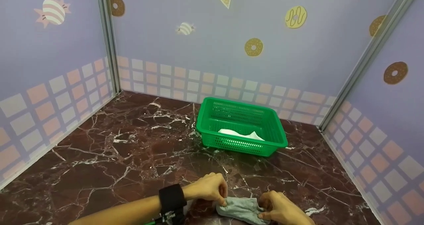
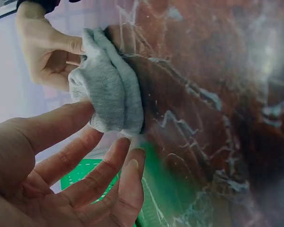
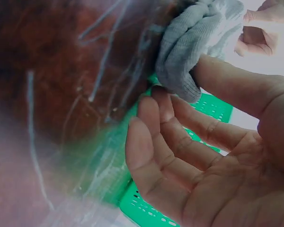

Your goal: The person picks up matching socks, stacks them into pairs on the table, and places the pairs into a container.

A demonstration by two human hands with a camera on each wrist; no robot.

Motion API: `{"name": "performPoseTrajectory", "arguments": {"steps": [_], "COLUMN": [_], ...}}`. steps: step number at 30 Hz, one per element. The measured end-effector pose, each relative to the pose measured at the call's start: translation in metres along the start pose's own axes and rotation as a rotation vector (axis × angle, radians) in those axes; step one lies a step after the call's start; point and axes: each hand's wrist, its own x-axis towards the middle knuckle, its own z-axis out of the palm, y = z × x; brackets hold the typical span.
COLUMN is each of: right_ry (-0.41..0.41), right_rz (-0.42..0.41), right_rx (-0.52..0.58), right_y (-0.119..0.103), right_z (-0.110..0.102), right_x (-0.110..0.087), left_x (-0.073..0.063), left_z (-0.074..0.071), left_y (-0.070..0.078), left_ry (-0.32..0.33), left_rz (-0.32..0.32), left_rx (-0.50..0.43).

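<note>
A light grey sock (image 1: 243, 209), folded on itself with a ribbed band, lies at the table's near edge between both hands. The left hand (image 1: 210, 188), with a black band at its wrist, pinches the sock's left end between thumb and index finger. On the other end, the right hand (image 1: 281, 206) pinches the fabric with its thumb and index finger. In the left wrist view the sock (image 2: 106, 85) shows its doubled layers, and the remaining fingers of the left hand (image 2: 80, 165) are loosely bent. The right wrist view shows the sock (image 3: 194, 47) gripped by the right hand (image 3: 217, 146).
Beyond the hands stands a green perforated plastic basket (image 1: 241, 145), with a white cloth item (image 1: 241, 134) lying inside. The dark red marbled tabletop (image 1: 109, 158) is bounded by lilac panels (image 1: 198, 6) printed with sweets and coloured squares.
</note>
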Motion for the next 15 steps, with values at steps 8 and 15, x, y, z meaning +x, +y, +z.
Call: {"name": "performPoseTrajectory", "arguments": {"steps": [8,15], "right_ry": [-0.011,0.03], "right_rz": [-0.014,-0.128], "right_rx": [0.006,0.117], "right_y": [0.0019,-0.001], "right_z": [0.0004,-0.0025], "right_x": [0.0023,-0.0034], "left_x": [0.0055,0.0039], "left_z": [0.0085,-0.0014], "left_y": [0.0024,0.0018], "left_ry": [0.015,-0.048], "left_rz": [0.007,-0.049], "left_rx": [0.092,-0.093]}}
